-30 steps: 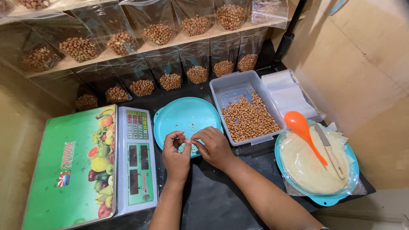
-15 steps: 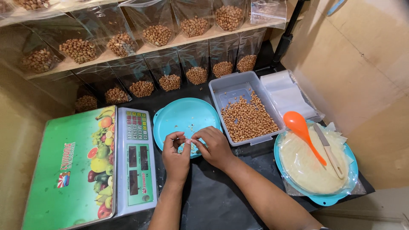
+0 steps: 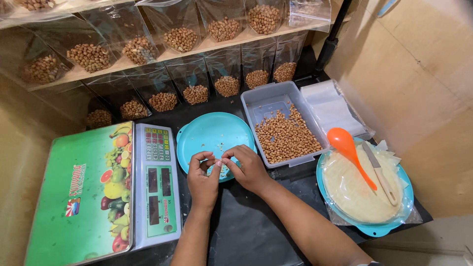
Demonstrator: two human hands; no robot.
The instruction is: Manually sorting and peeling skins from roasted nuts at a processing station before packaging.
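A green-topped weighing scale (image 3: 81, 192) sits at the desk's 9 o'clock edge. The left hand (image 3: 203, 178) and right hand (image 3: 248, 169) meet fingertip to fingertip, pinching a small pale peanut (image 3: 218, 163) above the 6 o'clock rim of the turquoise plate (image 3: 212, 133). At 3 o'clock of the plate stands a grey tray (image 3: 256, 101) of peanuts; farther right, an orange spoon (image 3: 349, 151) lies on stacked wrappers (image 3: 354, 192).
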